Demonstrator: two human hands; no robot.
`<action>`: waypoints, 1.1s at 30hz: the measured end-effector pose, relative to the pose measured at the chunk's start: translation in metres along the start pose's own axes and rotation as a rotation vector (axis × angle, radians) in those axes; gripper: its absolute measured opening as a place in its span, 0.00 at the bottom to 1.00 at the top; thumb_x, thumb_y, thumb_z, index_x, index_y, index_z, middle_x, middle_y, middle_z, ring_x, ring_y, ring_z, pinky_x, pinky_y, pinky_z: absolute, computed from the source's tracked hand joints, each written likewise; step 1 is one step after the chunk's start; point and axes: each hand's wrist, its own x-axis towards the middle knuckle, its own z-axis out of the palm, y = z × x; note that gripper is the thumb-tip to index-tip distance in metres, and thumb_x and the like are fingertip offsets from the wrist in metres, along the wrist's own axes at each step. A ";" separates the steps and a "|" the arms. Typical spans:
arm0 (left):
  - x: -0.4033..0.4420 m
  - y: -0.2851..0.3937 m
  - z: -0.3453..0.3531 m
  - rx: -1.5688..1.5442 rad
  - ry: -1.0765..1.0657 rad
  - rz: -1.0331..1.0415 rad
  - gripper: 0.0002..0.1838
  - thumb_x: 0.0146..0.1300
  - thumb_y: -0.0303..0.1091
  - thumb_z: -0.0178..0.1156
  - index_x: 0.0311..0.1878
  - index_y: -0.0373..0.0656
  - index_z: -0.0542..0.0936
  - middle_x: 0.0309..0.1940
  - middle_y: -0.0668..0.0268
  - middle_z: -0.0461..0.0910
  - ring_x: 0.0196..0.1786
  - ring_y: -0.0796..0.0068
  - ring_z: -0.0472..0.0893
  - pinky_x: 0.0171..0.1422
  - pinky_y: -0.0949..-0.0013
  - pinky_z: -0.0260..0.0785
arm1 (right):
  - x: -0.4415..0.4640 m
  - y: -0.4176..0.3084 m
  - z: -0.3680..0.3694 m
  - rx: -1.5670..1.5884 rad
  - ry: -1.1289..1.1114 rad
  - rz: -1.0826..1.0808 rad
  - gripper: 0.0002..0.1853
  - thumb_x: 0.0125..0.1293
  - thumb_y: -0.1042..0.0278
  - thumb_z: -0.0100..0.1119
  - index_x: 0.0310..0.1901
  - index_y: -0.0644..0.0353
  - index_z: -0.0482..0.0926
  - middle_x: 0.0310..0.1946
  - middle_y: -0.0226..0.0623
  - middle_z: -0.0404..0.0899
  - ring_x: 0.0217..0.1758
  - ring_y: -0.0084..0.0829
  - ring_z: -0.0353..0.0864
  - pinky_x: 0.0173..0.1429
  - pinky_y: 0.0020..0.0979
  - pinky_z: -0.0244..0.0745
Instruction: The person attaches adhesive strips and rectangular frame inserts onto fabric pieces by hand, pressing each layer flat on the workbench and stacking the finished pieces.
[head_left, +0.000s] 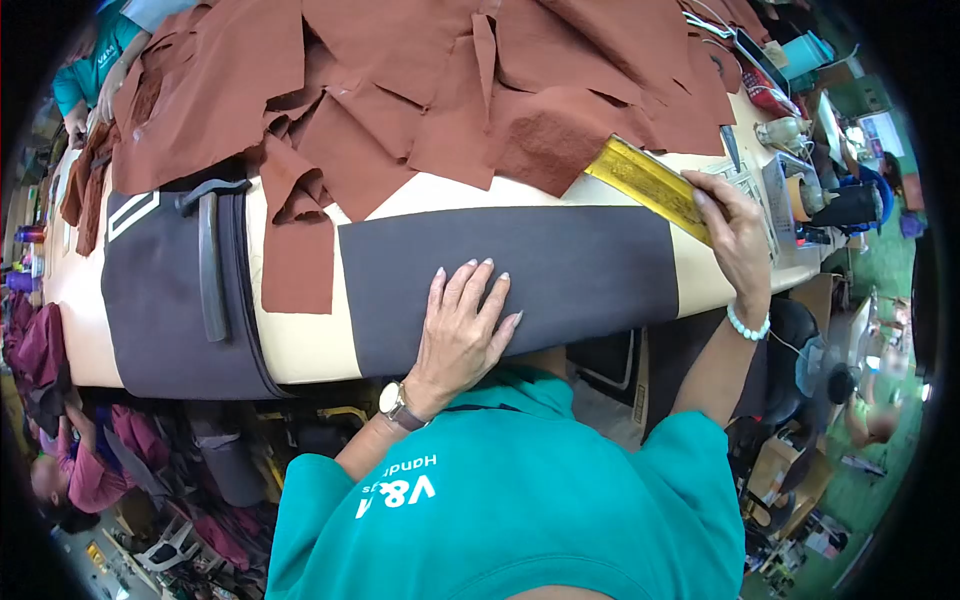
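A dark grey rectangular panel (570,265) lies flat at the table's front edge. My left hand (462,325), with a watch at its wrist, rests on the panel with fingers spread. My right hand (735,225), wearing a bead bracelet, grips one end of a yellow flat bar (650,185). The bar's other end reaches over the brown material (550,135), right of the panel's top edge. At the left, a stack of dark panels (160,300) carries a grey hammer-like tool (211,265).
Brown sheets cover the back of the cream table (300,350). A wire basket (785,195) with jars and a metal pointed tool (731,148) are at the right. Co-workers in a teal shirt (108,60) and a pink top (98,475) are on the left.
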 end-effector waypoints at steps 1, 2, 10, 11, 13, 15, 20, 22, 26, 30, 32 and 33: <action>0.000 0.000 -0.002 -0.038 0.009 -0.001 0.23 0.54 0.37 0.65 0.54 0.41 0.77 0.58 0.55 0.70 0.63 0.54 0.67 0.66 0.47 0.57 | -0.002 -0.008 0.000 0.004 0.018 -0.003 0.10 0.63 0.76 0.53 0.44 0.68 0.79 0.35 0.43 0.82 0.35 0.33 0.81 0.43 0.29 0.73; 0.000 -0.001 -0.003 -0.077 0.017 -0.002 0.23 0.53 0.36 0.66 0.53 0.41 0.77 0.57 0.55 0.70 0.63 0.54 0.67 0.66 0.47 0.57 | -0.004 -0.017 0.001 0.008 0.037 -0.005 0.10 0.63 0.76 0.53 0.44 0.68 0.79 0.34 0.43 0.82 0.35 0.32 0.81 0.43 0.28 0.73; -0.001 -0.011 -0.009 -0.328 0.004 -0.029 0.19 0.52 0.34 0.66 0.49 0.43 0.79 0.54 0.59 0.74 0.63 0.55 0.68 0.68 0.46 0.53 | 0.021 -0.026 0.018 -0.205 0.085 0.008 0.10 0.64 0.73 0.54 0.45 0.65 0.79 0.30 0.40 0.81 0.32 0.20 0.79 0.38 0.25 0.73; -0.001 -0.012 -0.009 -0.341 0.000 -0.025 0.19 0.53 0.34 0.65 0.49 0.43 0.80 0.54 0.59 0.74 0.63 0.55 0.68 0.68 0.45 0.53 | 0.029 -0.032 0.022 -0.191 0.128 -0.002 0.10 0.65 0.73 0.54 0.45 0.65 0.79 0.30 0.40 0.81 0.32 0.20 0.79 0.38 0.25 0.73; -0.002 -0.013 -0.010 -0.364 -0.009 -0.021 0.18 0.53 0.35 0.65 0.49 0.44 0.80 0.53 0.59 0.74 0.63 0.55 0.68 0.68 0.45 0.52 | 0.042 -0.046 0.029 -0.158 0.210 -0.022 0.10 0.65 0.72 0.54 0.45 0.65 0.79 0.30 0.39 0.81 0.33 0.20 0.80 0.38 0.25 0.74; -0.003 -0.014 -0.008 -0.397 0.038 -0.024 0.16 0.53 0.33 0.65 0.47 0.44 0.80 0.52 0.59 0.75 0.62 0.55 0.69 0.68 0.46 0.54 | 0.045 -0.051 0.034 0.051 0.239 -0.052 0.10 0.65 0.73 0.56 0.46 0.65 0.80 0.31 0.35 0.82 0.34 0.18 0.80 0.38 0.22 0.74; -0.005 -0.013 -0.009 -0.414 0.145 -0.006 0.12 0.51 0.29 0.65 0.40 0.42 0.82 0.44 0.60 0.79 0.52 0.58 0.75 0.62 0.49 0.61 | 0.020 -0.079 0.046 0.335 0.127 0.017 0.12 0.61 0.74 0.60 0.46 0.63 0.80 0.26 0.28 0.78 0.29 0.14 0.76 0.33 0.18 0.70; -0.003 -0.012 -0.009 -0.364 0.141 0.008 0.10 0.50 0.28 0.65 0.38 0.42 0.82 0.41 0.61 0.79 0.49 0.59 0.76 0.60 0.50 0.62 | 0.011 -0.078 0.053 0.334 0.006 0.048 0.13 0.58 0.73 0.62 0.46 0.63 0.80 0.22 0.27 0.75 0.26 0.14 0.72 0.31 0.18 0.68; -0.003 -0.005 -0.008 -0.276 0.150 0.029 0.09 0.50 0.28 0.65 0.36 0.42 0.81 0.37 0.62 0.79 0.47 0.61 0.77 0.57 0.54 0.64 | -0.010 -0.047 0.088 -0.011 -0.032 -0.049 0.19 0.58 0.68 0.62 0.51 0.64 0.76 0.35 0.44 0.79 0.39 0.35 0.78 0.46 0.32 0.73; -0.009 -0.003 -0.006 -0.208 0.232 0.044 0.09 0.49 0.26 0.65 0.36 0.40 0.82 0.38 0.62 0.80 0.44 0.61 0.78 0.51 0.61 0.68 | -0.058 -0.007 0.101 -0.250 0.268 0.083 0.20 0.61 0.68 0.58 0.54 0.67 0.73 0.52 0.53 0.72 0.56 0.47 0.71 0.60 0.41 0.65; -0.010 -0.002 -0.010 -0.142 0.281 0.031 0.10 0.50 0.26 0.65 0.38 0.40 0.82 0.40 0.61 0.80 0.45 0.61 0.78 0.50 0.61 0.68 | -0.083 0.005 0.106 -0.211 0.340 0.219 0.21 0.63 0.69 0.56 0.56 0.69 0.71 0.56 0.54 0.70 0.60 0.50 0.68 0.64 0.43 0.62; -0.013 -0.004 -0.013 -0.089 0.252 -0.001 0.15 0.50 0.27 0.66 0.44 0.39 0.81 0.46 0.57 0.78 0.50 0.57 0.76 0.55 0.58 0.67 | -0.094 0.009 0.110 -0.218 0.371 0.243 0.22 0.64 0.69 0.55 0.57 0.70 0.69 0.56 0.54 0.70 0.61 0.51 0.68 0.65 0.43 0.61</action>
